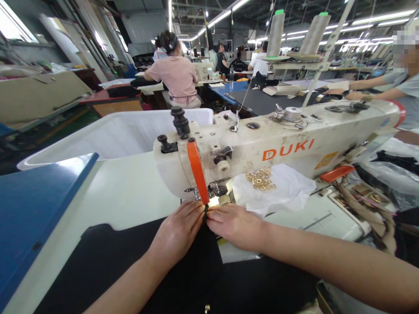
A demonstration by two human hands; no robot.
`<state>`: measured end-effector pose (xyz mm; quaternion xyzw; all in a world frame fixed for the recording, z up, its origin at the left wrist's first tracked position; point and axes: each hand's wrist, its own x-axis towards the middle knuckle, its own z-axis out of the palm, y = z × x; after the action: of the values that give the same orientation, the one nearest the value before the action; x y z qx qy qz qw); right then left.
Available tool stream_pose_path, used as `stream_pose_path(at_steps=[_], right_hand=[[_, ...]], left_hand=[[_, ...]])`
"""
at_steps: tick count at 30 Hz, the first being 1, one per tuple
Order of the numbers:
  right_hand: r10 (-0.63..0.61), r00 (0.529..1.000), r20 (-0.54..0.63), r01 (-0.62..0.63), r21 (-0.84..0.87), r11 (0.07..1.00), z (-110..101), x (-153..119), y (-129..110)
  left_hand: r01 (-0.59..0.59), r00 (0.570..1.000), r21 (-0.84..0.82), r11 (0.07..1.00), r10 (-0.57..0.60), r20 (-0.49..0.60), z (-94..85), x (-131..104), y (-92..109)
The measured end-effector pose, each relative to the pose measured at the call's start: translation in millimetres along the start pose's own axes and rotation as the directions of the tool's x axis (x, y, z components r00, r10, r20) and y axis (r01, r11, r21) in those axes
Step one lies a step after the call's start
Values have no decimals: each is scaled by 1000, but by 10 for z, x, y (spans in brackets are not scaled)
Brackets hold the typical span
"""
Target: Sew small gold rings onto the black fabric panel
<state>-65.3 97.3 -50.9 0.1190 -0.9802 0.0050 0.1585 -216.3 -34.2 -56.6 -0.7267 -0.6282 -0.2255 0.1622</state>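
Both hands meet at the needle area of a white sewing machine (242,144) marked DUKI. My left hand (178,229) pinches the edge of a black fabric piece (131,257) just left of the orange guard (198,170). From the other side, my right hand (237,224) has its fingers closed on the same fabric's narrow dark edge. The fabric spreads over the machine bed and down toward me. My fingers and the guard hide the needle and the exact stitching spot. A small gold metal piece (207,308) shows on the fabric at the bottom.
Gold metal rings (261,179) lie on a white sheet (288,187) right of the needle. A tray of small parts (363,196) stands farther right. Behind the machine is a white bin (131,131); a blue board (42,209) slants at left. Co-workers sit beyond; one person reaches in at right.
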Motion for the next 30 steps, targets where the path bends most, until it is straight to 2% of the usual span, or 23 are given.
stream_pose_path(at_steps=[5, 14, 22, 30], right_hand=[[-1, 1000, -2, 1, 5, 1000, -7, 3, -4], [4, 1000, -6, -4, 13, 1000, 44, -4, -3], [2, 1000, -13, -2, -9, 1000, 35, 8, -13], [8, 998, 57, -6, -21, 1000, -13, 27, -30]], left_hand=[[48, 999, -13, 999, -47, 19, 16, -14, -1], [-8, 1000, 25, 1000, 7, 4, 12, 8, -5], [13, 1000, 24, 1000, -13, 19, -22, 19, 30], [23, 999, 34, 999, -24, 32, -11, -6, 10]])
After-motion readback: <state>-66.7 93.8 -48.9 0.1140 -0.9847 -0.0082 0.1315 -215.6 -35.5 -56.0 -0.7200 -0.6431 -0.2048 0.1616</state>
